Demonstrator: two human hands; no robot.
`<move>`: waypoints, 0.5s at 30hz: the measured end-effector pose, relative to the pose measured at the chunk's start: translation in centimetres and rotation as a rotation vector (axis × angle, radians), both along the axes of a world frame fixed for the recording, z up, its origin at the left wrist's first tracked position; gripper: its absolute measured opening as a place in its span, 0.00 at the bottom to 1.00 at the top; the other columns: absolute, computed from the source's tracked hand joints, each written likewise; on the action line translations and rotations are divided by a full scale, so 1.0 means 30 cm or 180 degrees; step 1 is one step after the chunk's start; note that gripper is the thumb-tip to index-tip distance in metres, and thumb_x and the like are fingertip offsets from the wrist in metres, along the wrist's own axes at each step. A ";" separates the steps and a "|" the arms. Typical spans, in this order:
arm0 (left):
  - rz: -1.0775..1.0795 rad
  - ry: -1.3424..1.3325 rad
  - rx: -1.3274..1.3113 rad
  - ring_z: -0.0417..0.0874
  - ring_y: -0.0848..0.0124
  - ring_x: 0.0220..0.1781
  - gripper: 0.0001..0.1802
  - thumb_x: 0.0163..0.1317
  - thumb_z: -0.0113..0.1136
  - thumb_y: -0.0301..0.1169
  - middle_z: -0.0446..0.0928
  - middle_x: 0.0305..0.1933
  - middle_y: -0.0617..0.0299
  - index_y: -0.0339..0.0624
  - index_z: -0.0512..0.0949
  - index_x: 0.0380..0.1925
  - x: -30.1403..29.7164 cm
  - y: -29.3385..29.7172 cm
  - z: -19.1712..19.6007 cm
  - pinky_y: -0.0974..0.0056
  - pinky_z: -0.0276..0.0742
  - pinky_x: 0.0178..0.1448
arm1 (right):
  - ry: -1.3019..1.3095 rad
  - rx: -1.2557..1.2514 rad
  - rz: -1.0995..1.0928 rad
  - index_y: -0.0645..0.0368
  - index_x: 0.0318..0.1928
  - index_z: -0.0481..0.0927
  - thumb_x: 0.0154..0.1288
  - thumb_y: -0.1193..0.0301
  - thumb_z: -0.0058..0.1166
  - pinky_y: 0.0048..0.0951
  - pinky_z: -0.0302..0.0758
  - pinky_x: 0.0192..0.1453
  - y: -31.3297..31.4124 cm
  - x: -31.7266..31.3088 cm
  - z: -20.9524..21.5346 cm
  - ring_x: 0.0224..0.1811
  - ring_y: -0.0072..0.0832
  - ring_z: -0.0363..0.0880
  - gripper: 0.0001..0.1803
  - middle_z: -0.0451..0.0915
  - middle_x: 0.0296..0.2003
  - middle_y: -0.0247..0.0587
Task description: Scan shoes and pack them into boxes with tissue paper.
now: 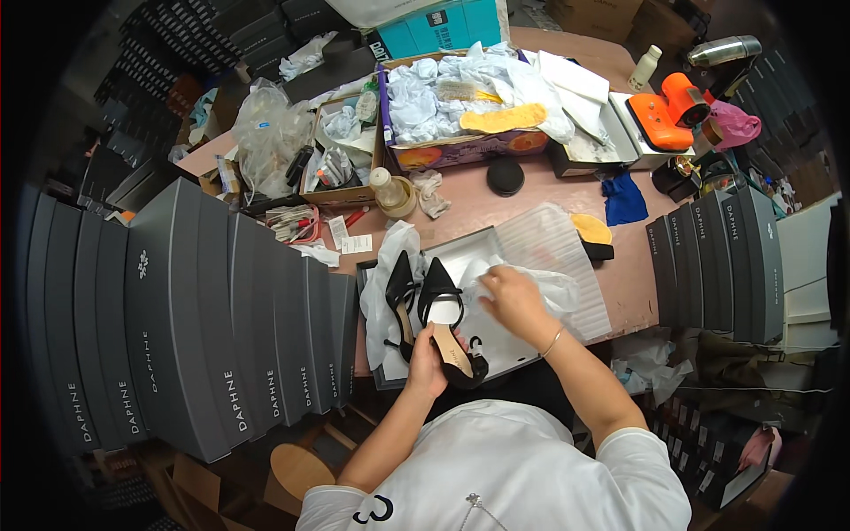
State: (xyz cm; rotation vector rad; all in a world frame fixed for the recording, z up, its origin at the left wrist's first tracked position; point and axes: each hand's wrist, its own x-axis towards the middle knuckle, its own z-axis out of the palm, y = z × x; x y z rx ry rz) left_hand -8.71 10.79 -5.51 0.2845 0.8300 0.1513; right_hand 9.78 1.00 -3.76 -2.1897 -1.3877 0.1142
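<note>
My left hand (428, 370) grips a black pointed-toe heeled shoe (438, 281) by its side near the heel. Its beige insole faces up. The matching black shoe (400, 281) lies to the left on white tissue paper (382, 305), toe away from me. Both are over an open grey shoebox (509, 358) with a white inside. My right hand (516, 305) is beside the held shoe, over crumpled white tissue (553, 288). Its fingers are curled together and slightly blurred; what they hold, if anything, is hard to see.
Stacked grey shoeboxes stand left (181, 327) and right (717, 257). A translucent ribbed sheet (558, 239) lies beside the open box. Farther back are a carton of crumpled paper (469, 155), a glue bottle (390, 190), a black round lid (506, 177) and an orange device (660, 122).
</note>
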 end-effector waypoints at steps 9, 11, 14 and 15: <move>-0.0444 -0.0147 0.0454 0.74 0.66 0.43 0.31 0.68 0.40 0.61 0.69 0.44 0.59 0.46 0.62 0.54 -0.054 -0.081 0.069 0.59 0.75 0.50 | -0.0479 -0.0454 0.1408 0.57 0.34 0.73 0.60 0.64 0.54 0.35 0.75 0.31 0.068 -0.146 -0.047 0.27 0.33 0.81 0.10 0.75 0.27 0.37; -0.0376 -0.0012 0.0323 0.74 0.66 0.43 0.30 0.68 0.41 0.60 0.68 0.45 0.60 0.46 0.62 0.54 -0.061 -0.109 0.076 0.58 0.76 0.49 | -0.0508 -0.0638 0.1564 0.57 0.34 0.73 0.59 0.66 0.54 0.34 0.76 0.29 0.060 -0.148 -0.086 0.25 0.34 0.81 0.09 0.75 0.26 0.37; -0.0249 -0.0083 0.0341 0.75 0.66 0.44 0.29 0.69 0.41 0.59 0.69 0.45 0.60 0.46 0.63 0.54 -0.056 -0.096 0.048 0.57 0.76 0.49 | -0.0336 -0.0595 0.1529 0.59 0.33 0.73 0.58 0.69 0.52 0.34 0.76 0.26 0.067 -0.149 -0.072 0.25 0.35 0.81 0.07 0.75 0.26 0.38; -0.0281 -0.0034 0.0477 0.76 0.65 0.44 0.31 0.69 0.39 0.59 0.71 0.43 0.58 0.44 0.65 0.54 -0.062 -0.092 0.043 0.58 0.76 0.50 | -0.0246 -0.0525 0.1462 0.59 0.33 0.73 0.57 0.69 0.52 0.34 0.76 0.26 0.057 -0.163 -0.072 0.25 0.35 0.81 0.07 0.75 0.26 0.38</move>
